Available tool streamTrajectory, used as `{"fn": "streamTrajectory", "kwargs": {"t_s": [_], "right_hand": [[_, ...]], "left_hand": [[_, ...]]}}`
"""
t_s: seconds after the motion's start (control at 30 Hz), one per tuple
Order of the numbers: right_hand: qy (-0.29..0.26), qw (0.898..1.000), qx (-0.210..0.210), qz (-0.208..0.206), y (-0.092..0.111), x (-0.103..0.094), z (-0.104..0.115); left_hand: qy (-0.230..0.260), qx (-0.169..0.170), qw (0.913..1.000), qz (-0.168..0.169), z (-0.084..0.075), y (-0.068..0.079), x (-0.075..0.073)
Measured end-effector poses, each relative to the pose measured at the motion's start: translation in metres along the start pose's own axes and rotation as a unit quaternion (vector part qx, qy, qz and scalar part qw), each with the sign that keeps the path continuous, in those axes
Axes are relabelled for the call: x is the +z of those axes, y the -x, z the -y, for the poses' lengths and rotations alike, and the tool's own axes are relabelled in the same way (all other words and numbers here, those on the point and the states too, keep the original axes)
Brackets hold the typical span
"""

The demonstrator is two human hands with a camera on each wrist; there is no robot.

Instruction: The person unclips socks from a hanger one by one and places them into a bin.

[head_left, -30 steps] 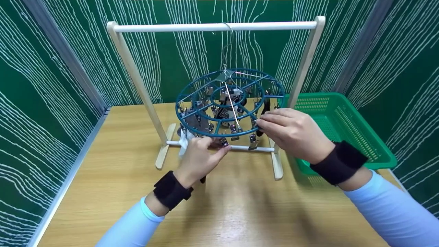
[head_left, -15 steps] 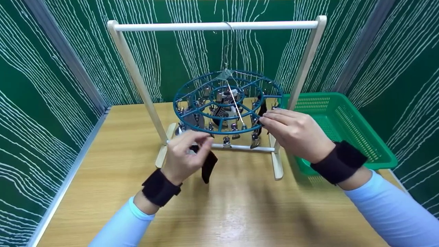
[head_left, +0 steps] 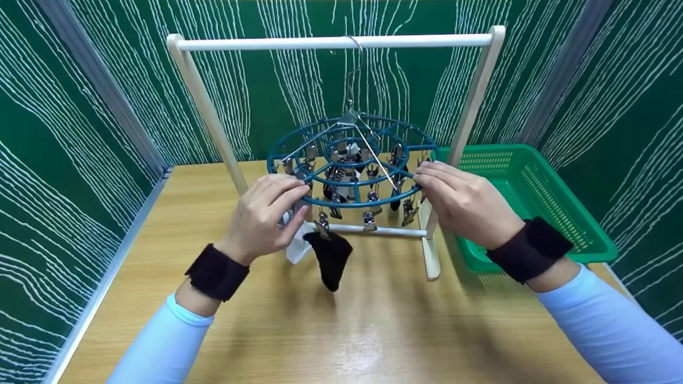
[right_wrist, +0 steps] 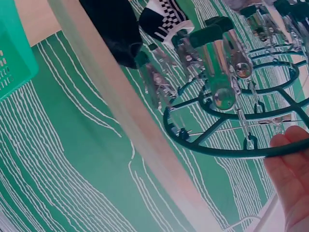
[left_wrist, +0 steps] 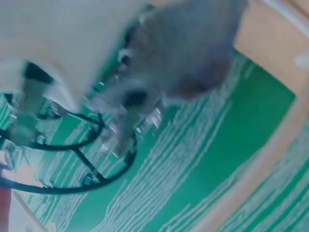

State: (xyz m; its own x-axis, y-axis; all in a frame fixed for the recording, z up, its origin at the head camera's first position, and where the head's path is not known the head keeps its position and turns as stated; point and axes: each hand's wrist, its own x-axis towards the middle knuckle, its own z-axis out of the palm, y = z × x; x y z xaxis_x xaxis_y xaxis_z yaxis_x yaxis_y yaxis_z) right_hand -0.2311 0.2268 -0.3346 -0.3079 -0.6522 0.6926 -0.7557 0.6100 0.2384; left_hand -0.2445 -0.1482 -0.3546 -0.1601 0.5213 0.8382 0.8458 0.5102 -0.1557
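A round teal clip hanger point(head_left: 352, 204) hangs by its hook, metal clips dangling from its rings. My left hand point(head_left: 261, 218) has its fingers over the rim at the front left, thumb lower down. At the front right, my right hand point(head_left: 464, 200) pinches the rim; its fingertips show there in the right wrist view. From a front clip hangs a black sock point(head_left: 332, 258), beside a white sock point(head_left: 299, 248). A grey sock point(left_wrist: 188, 53) is blurred in the left wrist view. The right wrist view shows a black-and-white checked sock point(right_wrist: 166, 19) and another dark sock point(right_wrist: 113, 29).
The hanger's hook sits on the white top bar point(head_left: 267, 44) of a wooden rack standing on the table point(head_left: 363, 330). A green basket point(head_left: 592, 229) stands to the right, behind the right hand. Green walls with white lines enclose the back and sides.
My left hand has left a front clip and moved left to the rim. The hanger has turned, its front side shifting right, and the black sock has come into full view. The right hand stays nearly still.
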Motion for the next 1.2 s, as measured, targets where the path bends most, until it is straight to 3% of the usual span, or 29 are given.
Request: {"fn": "streamTrajectory", "kwargs": {"t_s": [0.27, 0.53, 0.67, 0.93, 1.2], "right_hand": [[-0.004, 1.0, 0.017, -0.002, 0.004, 0.002, -0.006], [-0.015, 0.998, 0.057, -0.015, 0.005, -0.003, -0.006], [-0.042, 0.996, 0.064, -0.043, 0.003, -0.006, -0.001], [-0.061, 0.992, 0.007, -0.111, -0.006, -0.004, 0.016], [-0.023, 0.996, -0.053, -0.068, -0.015, 0.004, 0.028]], "left_hand": [[0.001, 0.035, 0.999, 0.027, 0.009, -0.002, -0.007], [0.01, 0.072, 0.9965, 0.041, 0.004, -0.013, -0.01], [0.021, 0.075, 0.9953, 0.057, 0.0, -0.019, -0.008], [0.021, 0.055, 0.9941, 0.091, -0.008, -0.027, -0.006], [0.027, 0.043, 0.9946, 0.09, -0.015, -0.03, 0.0]]}}
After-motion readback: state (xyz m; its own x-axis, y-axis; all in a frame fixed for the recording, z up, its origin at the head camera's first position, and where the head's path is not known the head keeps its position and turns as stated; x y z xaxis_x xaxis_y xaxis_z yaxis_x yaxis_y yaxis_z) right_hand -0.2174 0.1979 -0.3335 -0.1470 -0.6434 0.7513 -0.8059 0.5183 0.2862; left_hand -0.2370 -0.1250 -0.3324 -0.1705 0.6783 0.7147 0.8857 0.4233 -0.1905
